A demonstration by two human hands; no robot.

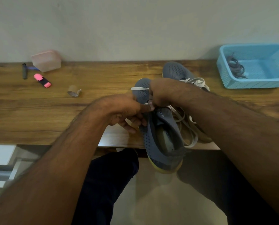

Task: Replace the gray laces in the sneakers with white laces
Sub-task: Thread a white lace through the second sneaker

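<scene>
Your left hand has its fingers curled round the left wall of the near sneaker, thumb laid across the eyelet row. Your right hand bends in from the far side, its fingertips closed just above that thumb; they seem to pinch the white lace at an eyelet, though the hand's back hides the grip itself.

So the work sits right between the two sets of fingers. The shoe's long axis runs near to far, toe pointing away from you and heel hanging off the near edge of the wooden table. The lace's free end sticks out leftward across the toe, and its slack lies looped to the right of the shoe, under your right forearm. Your right hand is the nearer one for drawing that slack through.

The sneaker is grey perforated knit with a yellowish sole, only partly laced. The second sneaker stands behind, white-laced. The gray laces lie in the blue basket, far right.
</scene>
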